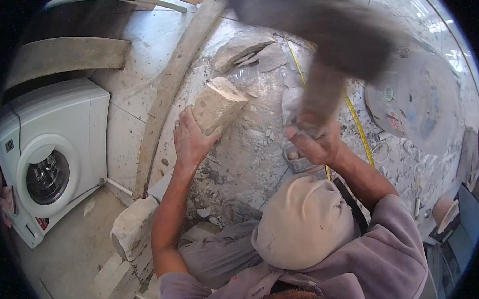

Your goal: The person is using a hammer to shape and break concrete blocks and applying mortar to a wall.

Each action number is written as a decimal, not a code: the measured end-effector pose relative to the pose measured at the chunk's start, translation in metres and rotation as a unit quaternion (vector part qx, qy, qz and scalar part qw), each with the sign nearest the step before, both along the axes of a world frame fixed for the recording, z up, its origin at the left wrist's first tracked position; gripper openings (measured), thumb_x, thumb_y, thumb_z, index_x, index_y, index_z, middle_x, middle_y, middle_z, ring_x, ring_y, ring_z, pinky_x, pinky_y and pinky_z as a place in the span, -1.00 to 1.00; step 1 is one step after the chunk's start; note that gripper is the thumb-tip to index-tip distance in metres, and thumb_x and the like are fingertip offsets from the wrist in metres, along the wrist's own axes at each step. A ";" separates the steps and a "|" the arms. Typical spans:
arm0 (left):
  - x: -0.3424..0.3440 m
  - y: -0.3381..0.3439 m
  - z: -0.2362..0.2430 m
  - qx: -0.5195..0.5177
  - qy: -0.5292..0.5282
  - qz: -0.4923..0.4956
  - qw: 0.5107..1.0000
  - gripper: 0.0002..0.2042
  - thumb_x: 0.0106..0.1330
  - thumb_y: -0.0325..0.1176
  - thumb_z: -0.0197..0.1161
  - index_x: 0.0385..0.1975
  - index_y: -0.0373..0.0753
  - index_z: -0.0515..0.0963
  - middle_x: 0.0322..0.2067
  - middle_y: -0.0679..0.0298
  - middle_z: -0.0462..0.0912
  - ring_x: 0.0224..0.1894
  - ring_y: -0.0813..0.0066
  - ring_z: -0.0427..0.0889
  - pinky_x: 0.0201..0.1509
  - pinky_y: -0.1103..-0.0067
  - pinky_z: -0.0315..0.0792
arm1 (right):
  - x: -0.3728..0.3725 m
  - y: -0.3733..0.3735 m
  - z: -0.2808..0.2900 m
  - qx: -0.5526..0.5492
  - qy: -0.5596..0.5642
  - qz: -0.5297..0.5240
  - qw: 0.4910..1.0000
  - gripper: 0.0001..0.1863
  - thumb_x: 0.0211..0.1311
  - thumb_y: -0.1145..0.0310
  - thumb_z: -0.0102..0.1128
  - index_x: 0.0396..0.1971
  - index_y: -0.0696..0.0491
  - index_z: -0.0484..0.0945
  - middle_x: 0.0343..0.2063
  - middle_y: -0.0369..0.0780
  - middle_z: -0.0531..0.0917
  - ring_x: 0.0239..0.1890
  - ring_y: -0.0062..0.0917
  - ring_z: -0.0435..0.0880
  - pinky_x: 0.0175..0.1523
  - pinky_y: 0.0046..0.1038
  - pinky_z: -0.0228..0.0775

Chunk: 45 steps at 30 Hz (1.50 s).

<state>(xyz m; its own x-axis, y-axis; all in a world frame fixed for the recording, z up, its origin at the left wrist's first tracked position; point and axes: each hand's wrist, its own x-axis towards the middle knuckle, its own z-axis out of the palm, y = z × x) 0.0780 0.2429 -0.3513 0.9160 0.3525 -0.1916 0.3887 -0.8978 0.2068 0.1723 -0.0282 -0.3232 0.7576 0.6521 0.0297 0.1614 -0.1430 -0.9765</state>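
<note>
My left hand [189, 138] is wrapped around the near left side of a rough, pale stone block [219, 108], its thumb and fingers spread along the sides. The block's broken upper end faces away from me. My right hand [316, 139] grips the handle of a hammer [324, 88], raised on the right. The hammer's large dark head is smeared by motion, so its exact shape cannot be made out. Below the block lies a floor patch [239, 155] covered in grey dust and chips.
A washing machine [55, 150] stands at the left. Beside the block runs a long wooden plank [171, 94]. Beyond lie broken stone slabs [249, 51]. A yellow tape measure [359, 127] and a clear plastic tub [417, 98] are on the right. Another stone chunk [134, 227] sits lower left.
</note>
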 end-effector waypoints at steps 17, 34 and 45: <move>0.005 -0.002 0.006 -0.015 0.021 0.006 1.000 -0.13 -0.13 -0.09 0.40 0.11 -0.45 0.10 -0.05 -0.10 0.33 -0.03 -0.04 0.35 0.04 0.24 0.26 | 0.023 0.019 0.005 0.161 0.020 -0.040 0.986 -0.61 0.03 0.49 0.11 -0.08 0.20 0.37 -0.49 -0.24 0.49 -0.47 -0.60 0.43 -0.36 -0.57 0.27; 0.004 0.002 -0.005 -0.003 0.003 -0.012 1.000 -0.10 -0.18 -0.10 0.41 0.13 -0.45 0.08 -0.01 -0.10 0.31 0.02 -0.03 0.32 0.08 0.23 0.23 | 0.012 0.022 -0.051 -0.094 -0.022 0.083 0.992 -0.51 0.00 0.34 0.14 -0.03 0.20 0.36 -0.29 -0.10 0.58 -0.24 -0.43 0.55 -0.08 -0.39 0.34; -0.002 0.006 0.001 -0.020 0.007 -0.002 1.000 -0.12 -0.15 -0.11 0.41 0.13 -0.43 0.09 0.00 -0.09 0.30 0.02 -0.03 0.32 0.08 0.24 0.23 | 0.033 0.025 0.023 0.092 0.173 0.002 0.981 -0.54 0.04 0.31 0.12 -0.03 0.15 0.37 -0.34 -0.11 0.56 -0.28 -0.41 0.51 -0.11 -0.38 0.32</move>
<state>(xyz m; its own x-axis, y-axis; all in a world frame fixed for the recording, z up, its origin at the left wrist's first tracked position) 0.0760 0.2493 -0.3499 0.9148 0.3400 -0.2179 0.3876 -0.8909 0.2370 0.2055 -0.0032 -0.3006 0.7407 0.6626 -0.1111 -0.1837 0.0406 -0.9822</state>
